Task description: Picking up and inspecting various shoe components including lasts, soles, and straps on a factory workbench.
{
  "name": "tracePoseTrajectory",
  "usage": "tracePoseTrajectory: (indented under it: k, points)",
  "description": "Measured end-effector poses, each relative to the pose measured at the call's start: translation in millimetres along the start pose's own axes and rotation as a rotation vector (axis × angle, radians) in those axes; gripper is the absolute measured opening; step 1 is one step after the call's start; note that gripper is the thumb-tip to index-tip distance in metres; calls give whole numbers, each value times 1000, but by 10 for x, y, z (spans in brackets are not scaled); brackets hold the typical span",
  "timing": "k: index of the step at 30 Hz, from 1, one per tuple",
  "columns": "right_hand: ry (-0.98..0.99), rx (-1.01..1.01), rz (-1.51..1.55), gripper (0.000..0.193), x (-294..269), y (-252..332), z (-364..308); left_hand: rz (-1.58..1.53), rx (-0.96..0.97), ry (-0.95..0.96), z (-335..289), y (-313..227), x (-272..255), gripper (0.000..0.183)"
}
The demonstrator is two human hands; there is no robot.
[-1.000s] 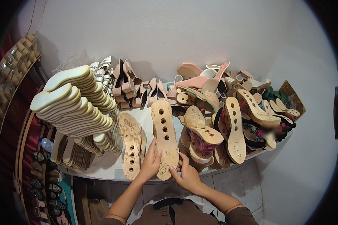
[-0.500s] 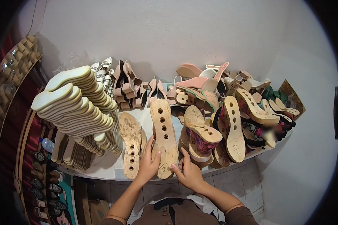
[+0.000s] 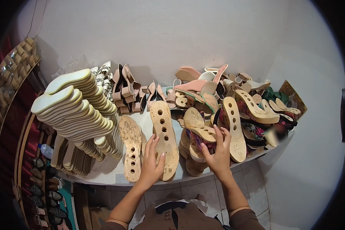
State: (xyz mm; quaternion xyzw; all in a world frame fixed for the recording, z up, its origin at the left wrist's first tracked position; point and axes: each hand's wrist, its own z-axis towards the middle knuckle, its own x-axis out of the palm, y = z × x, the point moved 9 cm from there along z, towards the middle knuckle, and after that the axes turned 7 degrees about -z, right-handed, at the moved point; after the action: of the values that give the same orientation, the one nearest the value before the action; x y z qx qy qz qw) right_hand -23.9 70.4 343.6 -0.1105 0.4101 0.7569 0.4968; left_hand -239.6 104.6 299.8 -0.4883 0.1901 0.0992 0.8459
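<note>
A wooden sole with a row of holes [image 3: 164,151] lies upright in front of me on the table. My left hand [image 3: 152,165] rests along its left edge, fingers stretched and thumb on its face. To its left is another holed wooden sole [image 3: 131,136]. My right hand [image 3: 220,159] has its thumb and fingers apart around the right end of a wooden wedge sole [image 3: 198,126] with a floral strap. That end is partly hidden by the fingers, and I cannot see a firm grip. Beside the fingers stands a tall holed sole [image 3: 235,132].
Stacks of cream-edged foam soles [image 3: 71,115] crowd the table's left. Pink heeled sandals [image 3: 128,90] and loose pink soles [image 3: 197,78] line the back. More floral wedges [image 3: 257,109] stand at right. A shoe rack [image 3: 46,195] is at lower left; a white wall rises behind.
My right hand has left the lower right edge of the middle sole and moved up and right to the floral wedge, its fingers spreading. My left hand stays at the middle sole. The view shifted slightly.
</note>
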Motion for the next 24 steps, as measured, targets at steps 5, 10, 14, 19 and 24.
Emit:
tracePoseTrajectory:
  k: [5,10,14,19,24]
  points:
    - [47,-14,61,39,24,-25,-28,5,-4,3,-18,-3,12,50]
    - [19,-62,-28,36,-15,58,-31,3,12,-2,-40,-22,13,49]
    - [68,-31,-35,35,18,47,-32,-13,9,6,-50,-28,30,48]
    - [39,-70,-31,35,-21,27,-32,-33,-5,8,-76,-61,1,47]
    - [86,-55,-13,35,13,18,-14,-10,-1,8,-113,-26,-11,47]
